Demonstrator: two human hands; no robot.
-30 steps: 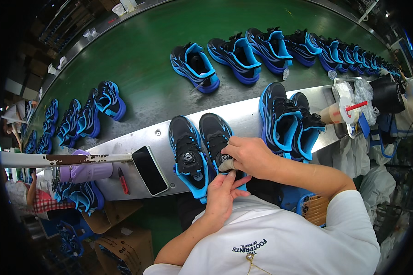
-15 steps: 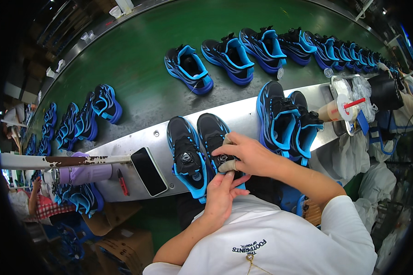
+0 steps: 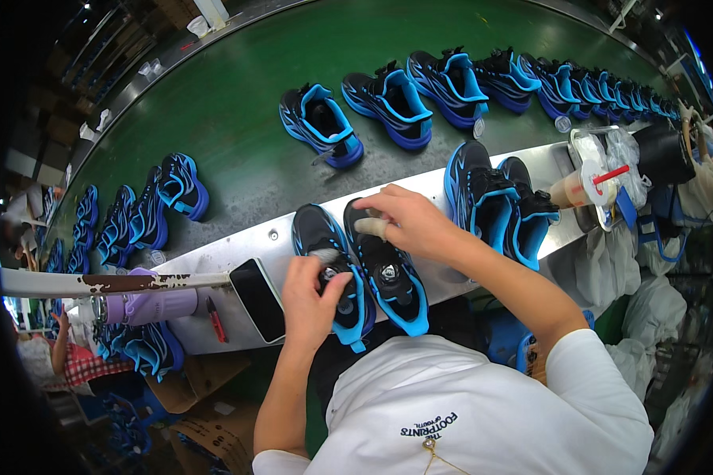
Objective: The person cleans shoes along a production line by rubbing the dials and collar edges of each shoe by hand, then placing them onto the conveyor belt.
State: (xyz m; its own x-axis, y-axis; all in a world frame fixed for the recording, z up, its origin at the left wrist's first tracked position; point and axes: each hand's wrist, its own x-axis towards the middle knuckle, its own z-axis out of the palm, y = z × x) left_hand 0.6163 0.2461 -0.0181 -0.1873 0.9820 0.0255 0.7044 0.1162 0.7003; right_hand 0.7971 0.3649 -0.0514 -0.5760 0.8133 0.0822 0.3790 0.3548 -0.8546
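Two black-and-blue sneakers lie side by side on the metal ledge before me, toes pointing away, each with a round dial on its tongue. Over the left sneaker is my left hand, its thumb and fingers apart around the dial area; a pale fingertip there is smeared by motion. My right hand hovers at the toe end of the right sneaker, fingers loosely bent and apart, with a beige cover on one finger. Whether its fingertips touch the upper I cannot tell. Neither hand visibly grips anything.
Another sneaker pair stands to the right, near a drink cup with a red straw. Leftward lie a phone, a red cutter and a purple tumbler behind a white bar. Several sneakers line the green belt.
My hands have parted: the left moved from the right sneaker's heel onto the left sneaker, the right moved up toward the toe. The right sneaker's dial and heel are now uncovered.
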